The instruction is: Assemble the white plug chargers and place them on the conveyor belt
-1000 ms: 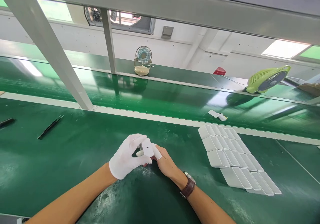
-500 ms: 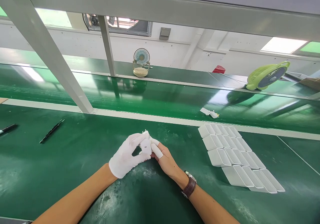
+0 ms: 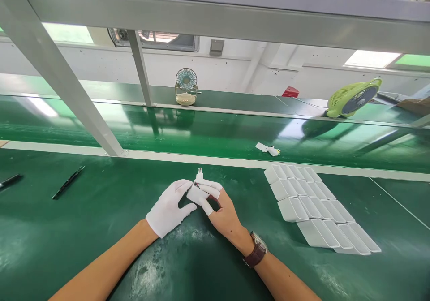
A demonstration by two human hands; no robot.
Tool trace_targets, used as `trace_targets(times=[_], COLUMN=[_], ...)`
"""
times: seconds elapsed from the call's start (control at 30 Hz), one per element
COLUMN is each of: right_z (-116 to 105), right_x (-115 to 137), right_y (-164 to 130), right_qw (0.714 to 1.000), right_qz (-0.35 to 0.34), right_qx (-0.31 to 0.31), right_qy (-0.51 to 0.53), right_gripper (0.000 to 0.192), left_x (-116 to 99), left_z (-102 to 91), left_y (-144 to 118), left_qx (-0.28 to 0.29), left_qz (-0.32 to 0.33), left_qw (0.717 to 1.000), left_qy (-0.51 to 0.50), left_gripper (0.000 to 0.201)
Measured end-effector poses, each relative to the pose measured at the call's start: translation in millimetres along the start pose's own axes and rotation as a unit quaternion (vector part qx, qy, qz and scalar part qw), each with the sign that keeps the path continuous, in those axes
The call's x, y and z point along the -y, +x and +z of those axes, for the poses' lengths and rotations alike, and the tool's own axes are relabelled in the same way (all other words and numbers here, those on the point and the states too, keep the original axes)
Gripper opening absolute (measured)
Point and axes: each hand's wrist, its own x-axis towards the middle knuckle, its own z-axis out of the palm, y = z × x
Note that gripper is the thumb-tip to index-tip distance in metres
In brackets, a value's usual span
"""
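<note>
A white plug-in charger (image 3: 196, 194) with two prongs pointing away is held in my right hand (image 3: 224, 212), between thumb and fingers. White finger cots cover those fingertips. Small dark and red details show near its top, too small to name. My left hand (image 3: 170, 208), in a white glove, is at the charger's left side. Its thumb and fingers are apart, with the fingertips close to the charger's edge; whether they touch it I cannot tell.
Rows of white, open-topped plastic housings (image 3: 315, 206) stand on the green table at right. Two dark pen-like tools (image 3: 69, 182) (image 3: 10, 181) lie at left. White parts (image 3: 268, 149) lie on the green belt beyond the pale rail. A slanted post (image 3: 72, 77) rises at left; two fans stand behind.
My right hand has turned the charger, so its prongs now point away more plainly. My left hand has loosened from it. The white parts on the belt have shifted left.
</note>
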Motion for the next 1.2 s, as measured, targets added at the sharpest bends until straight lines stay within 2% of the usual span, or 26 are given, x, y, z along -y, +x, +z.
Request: trace_targets(times=[0.1,0.23,0.43,0.53,0.63,0.73,0.83,0.9,0.97,1.03,1.2], right_z=[-3,-4,-10,-12,-12,-9,-5,-2,1,2,2], right_x=[-4,-5,2,0,-4,-5,-3,0,1,2,-1], right_y=[-2,-5,-1,3,5,4,4,4,5,4,4], right_qw=[0.992,0.978,0.977,0.97,0.97,0.984,0.998,0.977,0.95,0.937,0.931], right_qz=[-0.062,-0.097,-0.104,-0.094,-0.086,-0.06,0.047,0.142,0.206,0.23,0.234], right_qx=[0.029,0.07,0.03,0.076,0.092,0.065,0.021,0.016,0.036,0.05,0.055], right_qy=[-0.109,-0.171,-0.183,-0.211,-0.209,-0.155,0.02,0.156,0.233,0.257,0.274], right_gripper=[0.035,0.037,0.036,0.031,0.029,0.028,0.033,0.039,0.042,0.041,0.038], left_x=[6,8,2,0,0,0,-4,-9,-15,-20,-23], left_z=[2.9,4.1,0.8,2.4,6.8,9.6,8.4,6.0,3.5,1.3,-0.9], left_y=[-2,-2,0,-1,-3,-4,-4,-2,-1,0,1], left_qx=[0.012,0.003,-0.018,-0.015,0.005,0.027,0.015,-0.009,-0.031,-0.041,-0.04], left_qz=[-0.021,-0.038,-0.032,-0.044,-0.069,-0.077,-0.07,-0.06,-0.044,-0.028,-0.018], left_qw=[1.0,0.999,0.999,0.999,0.997,0.996,0.997,0.997,0.996,0.996,0.995], left_qy=[0.018,0.036,0.018,0.014,0.03,0.031,-0.019,-0.056,-0.072,-0.08,-0.092], left_gripper=[0.045,0.028,0.034,0.03,0.04,0.055,0.065,0.062,0.056,0.053,0.052])
